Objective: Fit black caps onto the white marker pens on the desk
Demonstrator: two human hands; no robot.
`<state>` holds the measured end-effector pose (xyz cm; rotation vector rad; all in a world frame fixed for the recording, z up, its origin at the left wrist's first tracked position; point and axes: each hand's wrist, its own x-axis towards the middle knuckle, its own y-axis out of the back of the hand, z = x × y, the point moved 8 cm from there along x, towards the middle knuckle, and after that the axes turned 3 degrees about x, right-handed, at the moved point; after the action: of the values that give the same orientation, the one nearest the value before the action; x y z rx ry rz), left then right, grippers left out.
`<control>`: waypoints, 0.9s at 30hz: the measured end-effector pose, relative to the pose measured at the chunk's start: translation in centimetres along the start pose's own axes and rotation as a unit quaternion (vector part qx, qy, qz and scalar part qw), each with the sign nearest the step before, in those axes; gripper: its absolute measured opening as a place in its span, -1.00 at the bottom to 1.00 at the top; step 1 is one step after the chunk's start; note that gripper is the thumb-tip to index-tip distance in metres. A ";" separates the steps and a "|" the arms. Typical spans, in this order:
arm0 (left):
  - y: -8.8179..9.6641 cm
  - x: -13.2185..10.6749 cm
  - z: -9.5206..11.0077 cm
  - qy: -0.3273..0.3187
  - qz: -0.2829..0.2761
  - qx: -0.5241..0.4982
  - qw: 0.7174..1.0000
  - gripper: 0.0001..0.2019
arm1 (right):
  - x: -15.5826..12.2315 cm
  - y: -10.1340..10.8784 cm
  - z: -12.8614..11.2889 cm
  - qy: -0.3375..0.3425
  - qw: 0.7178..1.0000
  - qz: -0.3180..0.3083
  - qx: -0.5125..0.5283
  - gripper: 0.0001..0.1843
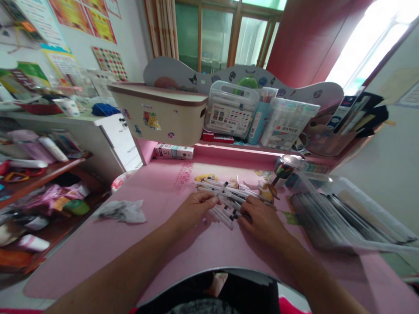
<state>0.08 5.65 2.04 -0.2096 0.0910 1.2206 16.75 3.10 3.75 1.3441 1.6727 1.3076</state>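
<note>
My left hand (pixel 193 211) pinches a slim white pen (pixel 223 189) with a black end, tilted up over a loose pile. Similar white pens (pixel 225 219) with black ends lie heaped on the pink desk (pixel 157 192) between my hands. At the right side of that heap my right hand (pixel 263 218) is closed, its fingers curled down among the pens; what they grip is hidden. Further right stands a clear plastic box (pixel 356 240) holding many dark-tipped pens in rows.
A crumpled white tissue (pixel 122 211) lies at the left. A can-shaped holder (pixel 286 168) stands behind the box. Along the back shelf are a lidded cream bin (pixel 160 115), a clear marker case (pixel 231 111) and a pen cup (pixel 334 139). A small carton (pixel 175 151) sits under the shelf.
</note>
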 end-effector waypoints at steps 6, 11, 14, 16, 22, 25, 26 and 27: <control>0.0 0.3 -0.6 0.028 0.006 -0.064 0.998 -0.75 | -0.1 -0.6 -0.4 -0.011 0.999 0.008 -0.052 -0.86; -0.7 0.6 -2.8 0.061 -0.028 -0.122 0.990 -0.82 | -0.1 -0.2 -0.5 0.015 0.997 0.065 -0.043 -0.90; -1.4 0.4 -3.6 0.089 -0.059 -0.147 0.983 -0.84 | 0.1 0.8 -0.1 0.026 0.994 0.104 0.026 -0.90; -1.6 0.2 -3.7 0.101 -0.065 -0.155 0.981 -0.86 | 0.3 1.2 0.4 0.032 0.987 0.104 0.121 -0.91; -1.5 0.2 -3.1 0.130 -0.048 -0.231 0.963 -0.94 | 0.5 -0.5 2.0 -0.071 0.863 0.027 0.500 -0.81; -1.2 0.2 -2.8 0.130 -0.031 -0.261 0.956 -0.93 | 0.3 -1.0 1.7 -0.088 0.811 0.012 0.578 -0.67; -1.1 0.2 -2.8 0.124 -0.023 -0.267 0.955 -0.93 | 0.3 -1.1 1.6 -0.094 0.801 0.002 0.591 -0.66; -0.9 0.2 -2.7 0.117 -0.015 -0.274 0.954 -0.92 | 0.2 -1.2 1.5 -0.098 0.795 -0.006 0.598 -0.67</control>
<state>1.12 4.98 -0.57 -0.8383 -0.0482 1.1642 17.58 3.77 2.15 1.9831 2.4170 -0.1153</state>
